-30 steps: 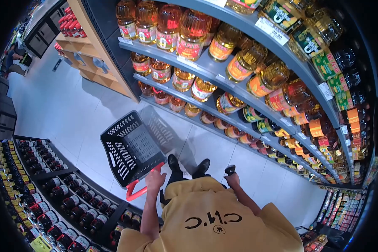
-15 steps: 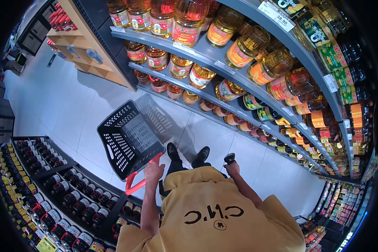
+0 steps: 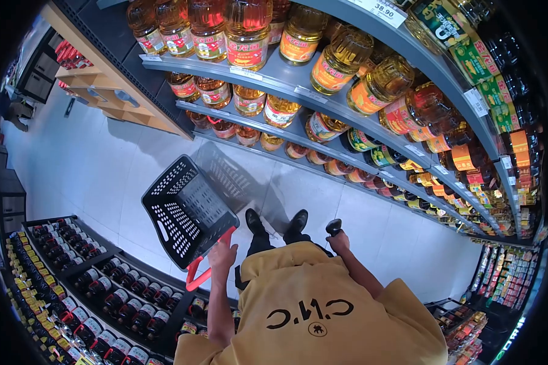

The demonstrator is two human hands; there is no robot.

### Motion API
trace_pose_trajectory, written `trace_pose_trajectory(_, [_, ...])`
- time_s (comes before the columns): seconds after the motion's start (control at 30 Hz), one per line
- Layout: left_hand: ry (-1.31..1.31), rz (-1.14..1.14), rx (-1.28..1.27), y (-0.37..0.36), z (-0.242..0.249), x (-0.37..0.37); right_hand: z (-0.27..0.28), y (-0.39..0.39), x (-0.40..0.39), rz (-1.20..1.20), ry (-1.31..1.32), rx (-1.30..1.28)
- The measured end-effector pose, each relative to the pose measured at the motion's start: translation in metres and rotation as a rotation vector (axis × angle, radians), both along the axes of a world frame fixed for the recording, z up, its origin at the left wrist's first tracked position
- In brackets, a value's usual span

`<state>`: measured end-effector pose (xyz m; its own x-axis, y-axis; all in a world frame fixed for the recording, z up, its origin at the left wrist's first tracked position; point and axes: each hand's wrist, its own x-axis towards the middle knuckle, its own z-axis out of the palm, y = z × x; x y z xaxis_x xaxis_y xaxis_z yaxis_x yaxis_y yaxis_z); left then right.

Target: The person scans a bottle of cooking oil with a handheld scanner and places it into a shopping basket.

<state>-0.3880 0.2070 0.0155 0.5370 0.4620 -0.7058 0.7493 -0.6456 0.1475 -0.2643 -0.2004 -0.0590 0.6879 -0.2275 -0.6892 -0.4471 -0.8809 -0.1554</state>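
Observation:
On the left, my left hand [image 3: 223, 254] is closed around the red handle [image 3: 200, 275] of a dark grey shopping basket [image 3: 179, 210]. The basket has perforated walls, is tilted, and shows no goods in its visible part. My right hand [image 3: 340, 242] is low at my right side, its fingers wrapped around a small black object [image 3: 333, 227] with a rounded top. What kind of object it is cannot be made out. Between the hands are my yellow shirt [image 3: 310, 292] and black shoes [image 3: 297, 220].
Shelves with large bottles of golden oil [image 3: 248, 42] curve along the front and right. Dark bottles with red and white labels [image 3: 117, 300] fill a rack at lower left. A wooden display unit [image 3: 112, 85] stands ahead left, on pale floor tiles [image 3: 122, 176].
The view has shifted slightly, moving the oil shelves left and up in the picture. Both hands keep their hold; the basket has turned a little.

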Motion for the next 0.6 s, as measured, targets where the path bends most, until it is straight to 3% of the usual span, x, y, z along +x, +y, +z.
trace_pose_trajectory(0.6, [-0.019, -0.001, 0.091, -0.009, -0.006, -0.001, -0.027, -0.03, 0.009, -0.024, 0.059, 0.063])
